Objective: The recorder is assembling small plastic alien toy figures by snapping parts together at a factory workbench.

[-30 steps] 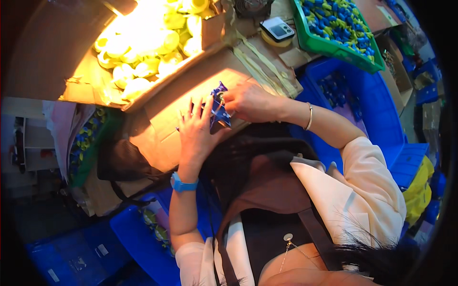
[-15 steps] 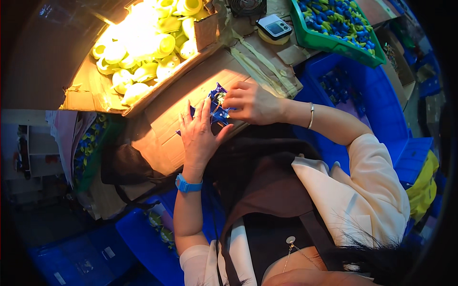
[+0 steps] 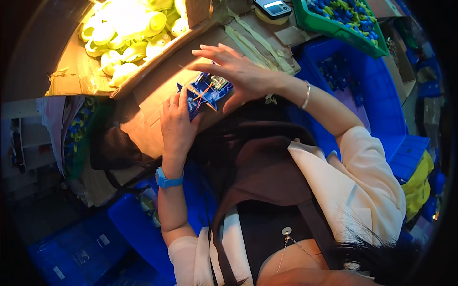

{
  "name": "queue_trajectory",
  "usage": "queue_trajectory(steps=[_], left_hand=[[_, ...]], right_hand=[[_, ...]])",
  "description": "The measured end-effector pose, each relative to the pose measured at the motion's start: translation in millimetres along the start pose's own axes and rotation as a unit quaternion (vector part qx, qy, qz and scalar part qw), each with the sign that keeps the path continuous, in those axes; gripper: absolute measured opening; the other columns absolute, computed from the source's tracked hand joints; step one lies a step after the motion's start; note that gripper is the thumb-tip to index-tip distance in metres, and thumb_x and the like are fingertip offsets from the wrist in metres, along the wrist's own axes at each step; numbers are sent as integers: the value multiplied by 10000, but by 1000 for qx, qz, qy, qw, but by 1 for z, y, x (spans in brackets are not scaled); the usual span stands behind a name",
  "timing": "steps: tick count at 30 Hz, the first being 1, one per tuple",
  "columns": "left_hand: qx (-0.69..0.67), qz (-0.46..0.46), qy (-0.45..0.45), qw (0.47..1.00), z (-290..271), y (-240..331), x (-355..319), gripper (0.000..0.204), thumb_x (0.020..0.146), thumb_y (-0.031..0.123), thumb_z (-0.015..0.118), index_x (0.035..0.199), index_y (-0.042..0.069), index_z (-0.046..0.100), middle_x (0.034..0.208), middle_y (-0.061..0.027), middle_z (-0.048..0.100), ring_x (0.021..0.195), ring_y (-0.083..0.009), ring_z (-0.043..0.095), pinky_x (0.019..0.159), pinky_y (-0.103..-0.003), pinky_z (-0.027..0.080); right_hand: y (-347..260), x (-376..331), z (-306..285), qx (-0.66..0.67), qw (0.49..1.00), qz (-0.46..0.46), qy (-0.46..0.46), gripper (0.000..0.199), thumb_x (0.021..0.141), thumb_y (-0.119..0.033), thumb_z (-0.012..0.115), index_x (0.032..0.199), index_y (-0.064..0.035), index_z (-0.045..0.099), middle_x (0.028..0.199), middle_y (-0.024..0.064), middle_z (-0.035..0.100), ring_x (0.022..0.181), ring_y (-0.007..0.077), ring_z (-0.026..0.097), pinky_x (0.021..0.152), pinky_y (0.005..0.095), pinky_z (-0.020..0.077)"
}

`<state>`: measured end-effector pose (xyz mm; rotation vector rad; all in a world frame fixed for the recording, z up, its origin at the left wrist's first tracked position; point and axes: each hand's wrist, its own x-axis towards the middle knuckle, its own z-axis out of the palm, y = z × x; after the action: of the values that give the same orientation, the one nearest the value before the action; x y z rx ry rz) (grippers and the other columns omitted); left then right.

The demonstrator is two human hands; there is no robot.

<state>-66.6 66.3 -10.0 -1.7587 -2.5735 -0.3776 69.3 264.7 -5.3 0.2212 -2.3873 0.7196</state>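
Observation:
On the cardboard work surface (image 3: pixel 138 112) lies a dark blue plastic shell (image 3: pixel 206 97) with pointed corners. Red and pale wires cross it, and a small circuit board (image 3: pixel 220 82) shows at its right end. My left hand (image 3: pixel 177 123), wearing a blue wristband, grips the shell's left end, fingers over the top and thumb at the near side. Spread wide, my right hand (image 3: pixel 245 76) arches over the right end, thumb low and fingers stretched toward the far left. Nothing shows in its grasp; whether it touches the shell I cannot tell.
A carton (image 3: pixel 78 78) of brightly lit yellow, rounded toy parts (image 3: pixel 136 51) stands at the far left. At the far right are a green tray (image 3: pixel 350 39) of small blue and yellow pieces and a blue bin (image 3: pixel 381 93). A small device with a screen (image 3: pixel 274 6) sits behind the surface.
My right hand has opened from a pinch over the shell and lifted away, fingers now spread. My left hand has shifted left in the picture; the wires and board are more exposed.

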Motion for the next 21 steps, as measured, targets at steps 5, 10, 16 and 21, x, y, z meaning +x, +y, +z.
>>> queue_trajectory(steps=[5, 10, 16, 21], left_hand=[[-19, 104, -15, 994, -14, -9, 13, 532, 731, 174, 747, 1214, 38, 570, 1139, -133, 603, 1088, -308, 529, 933, -423, 413], [-171, 58, 1, 983, 0, 0, 17, 300, 774, 114, 686, 1061, 41, 636, 957, -106, 660, 998, -302, 566, 900, -424, 421], [-112, 95, 88, 985, 7, -2, 20, 143, 812, 55, 624, 950, 34, 655, 880, -115, 661, 934, -303, 583, 840, -417, 444], [-137, 55, 39, 988, 2, 2, 24, 104, 846, 34, 574, 918, 12, 646, 873, -165, 651, 852, -353, 613, 754, -417, 485]], right_hand=[[19, 12, 13, 61, 983, 90, -148, 1072, 571, -256, 856, 1485, -145, 306, 1283, 148, 550, 1166, 352, 509, 1043, 454, 361], [3, 5, 17, -60, 988, 86, -111, 1061, 586, -267, 848, 1487, -148, 301, 1277, 129, 553, 1171, 328, 506, 1028, 432, 382], [11, 15, 14, 157, 985, 77, 6, 360, 774, -147, 767, 1099, -52, 644, 1064, 108, 637, 1011, 241, 608, 900, 347, 484], [23, 18, 22, 238, 946, 202, -88, 117, 869, -125, 691, 881, -10, 669, 863, 65, 666, 806, 121, 630, 735, 270, 516]])
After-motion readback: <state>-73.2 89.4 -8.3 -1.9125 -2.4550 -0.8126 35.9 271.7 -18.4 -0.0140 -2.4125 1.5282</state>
